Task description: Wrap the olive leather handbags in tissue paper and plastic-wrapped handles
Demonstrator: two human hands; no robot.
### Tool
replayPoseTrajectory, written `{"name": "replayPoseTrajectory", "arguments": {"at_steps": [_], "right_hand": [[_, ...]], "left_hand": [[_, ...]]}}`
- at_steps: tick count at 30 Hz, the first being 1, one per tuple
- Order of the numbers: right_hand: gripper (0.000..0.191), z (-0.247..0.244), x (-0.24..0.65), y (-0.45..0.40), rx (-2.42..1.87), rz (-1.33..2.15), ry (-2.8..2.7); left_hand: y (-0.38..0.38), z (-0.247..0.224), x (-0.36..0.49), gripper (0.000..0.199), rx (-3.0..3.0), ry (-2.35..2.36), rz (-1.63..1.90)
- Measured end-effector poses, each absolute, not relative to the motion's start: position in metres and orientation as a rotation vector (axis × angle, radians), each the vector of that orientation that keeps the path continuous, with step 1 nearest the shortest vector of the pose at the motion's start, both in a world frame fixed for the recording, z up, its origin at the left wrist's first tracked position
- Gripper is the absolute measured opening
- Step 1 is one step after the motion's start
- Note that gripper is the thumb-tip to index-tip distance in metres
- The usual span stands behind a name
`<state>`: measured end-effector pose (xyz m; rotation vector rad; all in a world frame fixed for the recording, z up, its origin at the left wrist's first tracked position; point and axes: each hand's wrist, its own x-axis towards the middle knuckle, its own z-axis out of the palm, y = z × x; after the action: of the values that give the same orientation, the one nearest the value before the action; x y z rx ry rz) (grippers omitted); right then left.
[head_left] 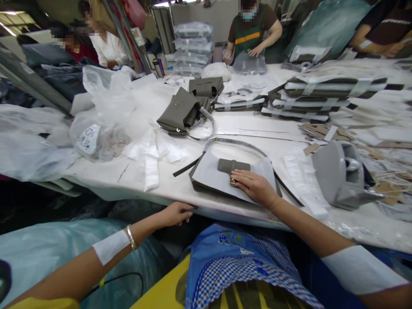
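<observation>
A grey-green handbag (206,174) lies near the table's front edge, its front covered by a white sheet and its wrapped handle arching behind. My right hand (254,184) rests on it, fingers stretched flat over the flap and gold clasp (232,180). At the table's front edge, left of the bag, is my left hand (179,213), index finger stretched along the edge and the others loosely curled, holding nothing visible. Behind the bag, another grey-green handbag (177,109) leans on its side with a wrapped handle.
A grey tape dispenser (334,171) stands at the right, before scattered cardboard pieces. Stacked flat bags (309,103) lie at the back right. Clear plastic bags (103,111) cover the left side. Across the table, a person (252,34) handles a wrapped item; other people are at both sides.
</observation>
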<state>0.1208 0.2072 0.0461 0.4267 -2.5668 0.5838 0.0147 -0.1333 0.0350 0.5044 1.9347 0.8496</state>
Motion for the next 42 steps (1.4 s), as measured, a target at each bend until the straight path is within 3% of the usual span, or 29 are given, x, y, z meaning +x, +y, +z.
{"name": "replayPoseTrajectory", "arguments": {"at_steps": [10, 18, 23, 25, 27, 32, 38, 42], "right_hand": [[0.029, 0.046, 0.121, 0.207, 0.404, 0.579, -2.568], [0.028, 0.046, 0.121, 0.207, 0.406, 0.599, -2.549], [0.028, 0.044, 0.121, 0.208, 0.414, 0.576, -2.546], [0.028, 0.044, 0.121, 0.208, 0.421, 0.558, -2.55], [0.028, 0.045, 0.121, 0.208, 0.432, 0.551, -2.55], [0.028, 0.047, 0.121, 0.207, 0.433, 0.558, -2.539], [0.031, 0.045, 0.122, 0.206, 0.44, 0.557, -2.526], [0.034, 0.046, 0.12, 0.207, 0.436, 0.574, -2.558]], "left_hand": [[-0.171, 0.009, 0.007, 0.059, -0.159, 1.98, 1.202], [-0.177, 0.007, 0.013, 0.051, -0.103, 1.889, 1.237], [-0.179, 0.026, 0.029, 0.066, 0.219, 1.81, 1.029], [-0.167, 0.047, 0.039, 0.05, 0.436, 1.781, 0.923], [-0.143, 0.074, 0.048, 0.017, 0.718, 1.754, 0.858], [-0.061, 0.12, 0.044, 0.028, 1.865, 2.234, 0.774], [-0.01, 0.085, 0.01, 0.045, 2.375, 2.264, 0.36], [-0.018, 0.047, 0.005, 0.043, 2.469, 2.323, 0.39]]}}
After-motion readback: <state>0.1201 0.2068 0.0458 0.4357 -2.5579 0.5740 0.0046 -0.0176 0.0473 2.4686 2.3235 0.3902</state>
